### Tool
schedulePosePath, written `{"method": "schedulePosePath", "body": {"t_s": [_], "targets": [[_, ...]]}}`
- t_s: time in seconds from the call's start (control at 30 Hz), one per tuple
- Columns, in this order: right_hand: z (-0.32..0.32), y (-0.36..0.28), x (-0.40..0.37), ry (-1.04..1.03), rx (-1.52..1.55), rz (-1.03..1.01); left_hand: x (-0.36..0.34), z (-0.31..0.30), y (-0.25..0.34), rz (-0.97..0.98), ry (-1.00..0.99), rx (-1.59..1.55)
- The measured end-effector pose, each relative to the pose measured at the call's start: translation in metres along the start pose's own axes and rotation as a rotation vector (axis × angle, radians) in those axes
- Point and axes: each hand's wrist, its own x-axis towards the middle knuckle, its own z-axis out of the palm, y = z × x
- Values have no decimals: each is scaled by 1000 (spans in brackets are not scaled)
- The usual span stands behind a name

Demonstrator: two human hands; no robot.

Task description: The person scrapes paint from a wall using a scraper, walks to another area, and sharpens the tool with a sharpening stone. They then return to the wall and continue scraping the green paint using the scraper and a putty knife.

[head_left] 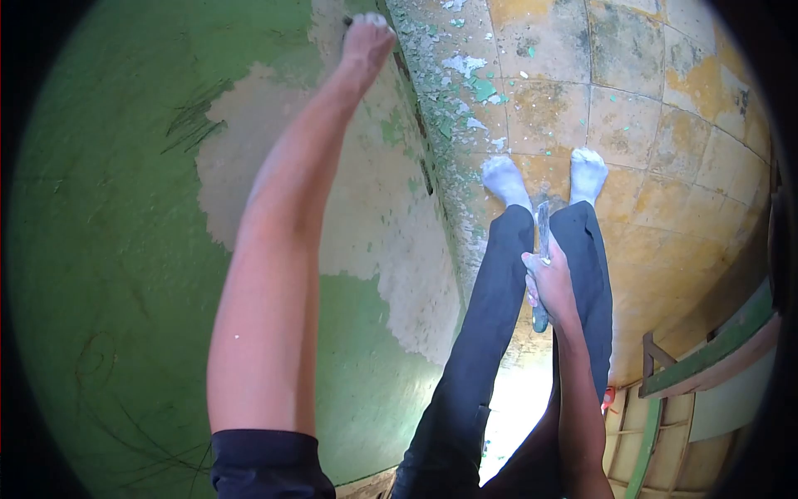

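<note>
My left hand [369,40] is at the top, against the wall near its foot, with its fingers curled; a small dark bit shows beside it, and what it holds, if anything, is too small to name. My right hand [549,279] is wrapped round a long, narrow scraper [544,229] in front of my legs, its grey blade pointing away from me and its handle end showing below the fist. The green wall [108,183] has a large bare patch [407,279] where paint is gone.
Paint flakes [482,87] litter the tiled floor [632,116] along the wall's foot. My two dusty feet [588,170] stand on the tiles. At the lower right is a green-edged frame [706,353], with a small red object [609,397] near it.
</note>
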Motion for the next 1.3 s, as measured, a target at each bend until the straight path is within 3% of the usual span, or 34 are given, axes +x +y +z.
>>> {"method": "schedulePosePath", "body": {"t_s": [0.07, 0.1, 0.17, 0.23, 0.3, 0.33, 0.37, 0.4, 0.43, 0.53, 0.6, 0.67, 0.73, 0.83, 0.9, 0.97, 1.0, 1.07, 1.1, 1.13, 1.2, 1.23, 1.3], "targets": [[1, -5, -12, -4, 15, 6, -32, -9, 49, 84, -132, 54], [-1, -13, -16, -6, 21, -3, -48, 30, 89, 57, -73, -49], [-15, -35, -30, -15, -33, -74, -95, 52, 170, 85, -162, -245], [-40, -61, -38, 35, -147, -148, -116, 52, 205, 123, -178, -311], [-71, -79, -46, 136, -97, -167, -81, 59, 186, -1, -263, -397], [-88, -70, -40, 227, -134, -200, -49, 46, 150, -98, -231, -228], [-112, -58, -35, 315, -174, -229, -21, 47, 103, -78, -119, -230], [-142, -34, -26, 395, -230, -230, 4, 14, 55, -12, -184, -215], [-167, -11, -21, 477, -287, -233, 31, 17, 26, -100, -217, -127], [-198, 28, -37, 557, -368, -82, 13, 38, 56, -17, -193, 67], [-223, 75, -46, 575, -502, -39, -50, 71, 151, 12, -202, 7], [-242, 122, -63, 538, -594, 19, -116, 62, 224, 164, -308, -166], [-254, 158, -88, 456, -640, 108, -146, 58, 260, 161, -393, -288], [-240, 164, -121, 464, -557, 174, -102, 34, 211, 157, -346, -67], [-234, 169, -130, 454, -479, 231, -47, 48, 142, 9, -194, 32], [-230, 174, -134, 443, -475, 305, 1, 1, 51, 50, -161, 119], [-223, 168, -133, 438, -499, 350, 5, 4, 40, 52, -120, 149], [-227, 193, -129, 429, -557, 213, 3, 9, 30, 59, -45, 206], [-229, 205, -128, 425, -587, 145, -14, 8, 51, 89, -100, 198], [-252, 256, -120, 420, -632, -59, -41, 18, 91, 117, -153, 192], [-238, 244, -130, 388, -610, -52, -104, 33, 180, 137, -278, 3], [-230, 236, -135, 372, -598, -49, -143, 45, 224, 287, -266, 10], [-210, 196, -150, 333, -451, 168, -181, 16, 258, 294, -393, -140]]}}
